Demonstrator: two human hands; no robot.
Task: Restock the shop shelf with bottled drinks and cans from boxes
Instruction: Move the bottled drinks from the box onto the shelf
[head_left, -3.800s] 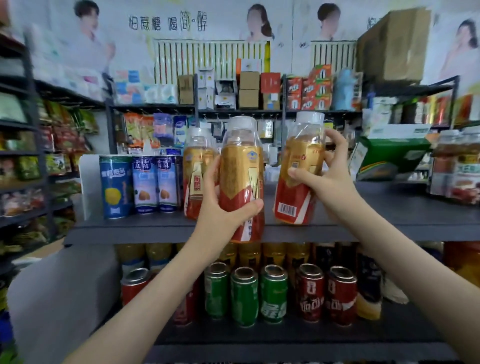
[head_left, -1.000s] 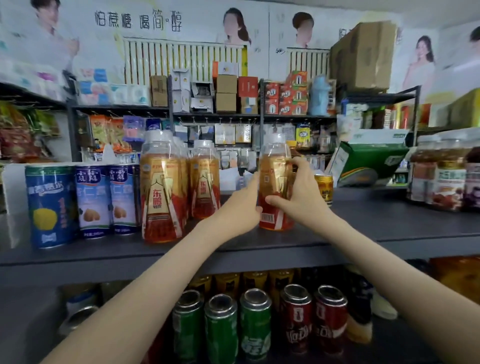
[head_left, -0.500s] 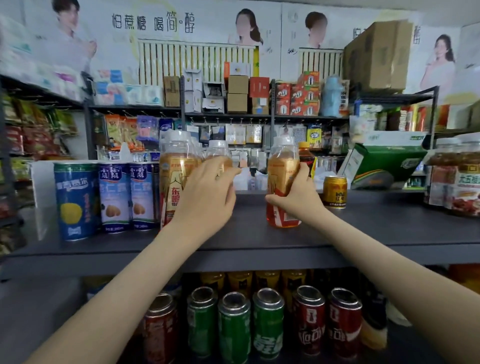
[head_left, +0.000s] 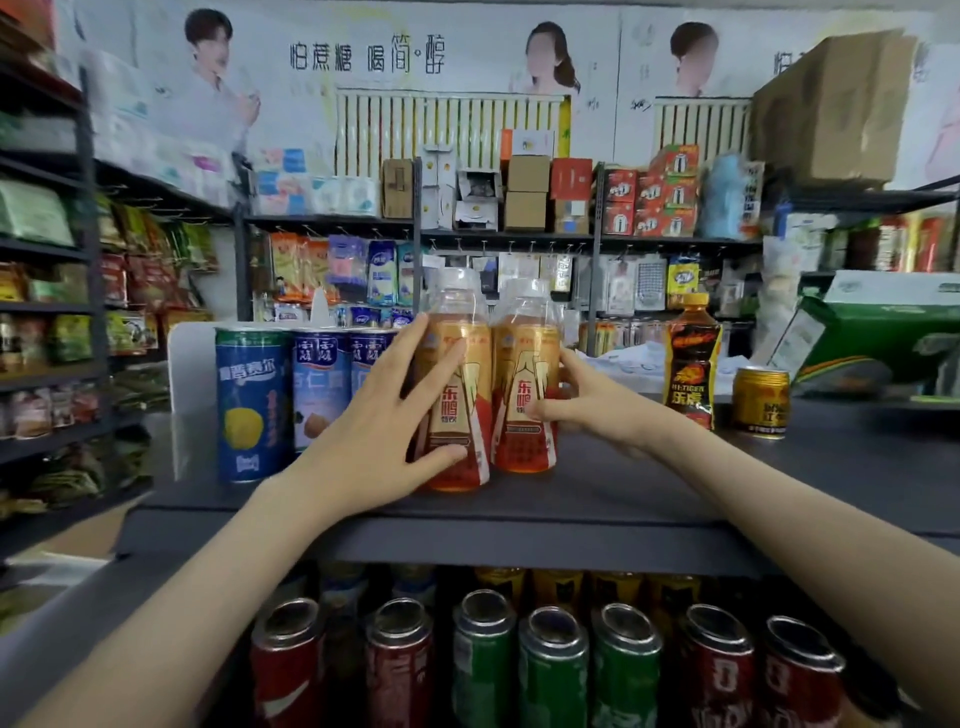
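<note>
Two orange drink bottles with red-and-gold labels stand side by side on the dark top shelf (head_left: 623, 499). My left hand (head_left: 374, 415) lies against the left bottle (head_left: 462, 395) with its fingers straight and spread and the thumb low on the label. My right hand (head_left: 587, 405) holds the right bottle (head_left: 524, 374), with the thumb on the front and the fingers round its far side. The two bottles touch, or nearly touch.
Three tall blue cans (head_left: 252, 405) stand left of the bottles against a white divider. A black-labelled bottle (head_left: 693, 364) and a short gold can (head_left: 760, 402) stand to the right, with a tilted green box (head_left: 872, 338) beyond. Red and green cans (head_left: 550, 670) fill the shelf below.
My right hand has slid its bottle left until it stands beside the front bottle. My left hand has moved onto that front bottle with its fingers spread.
</note>
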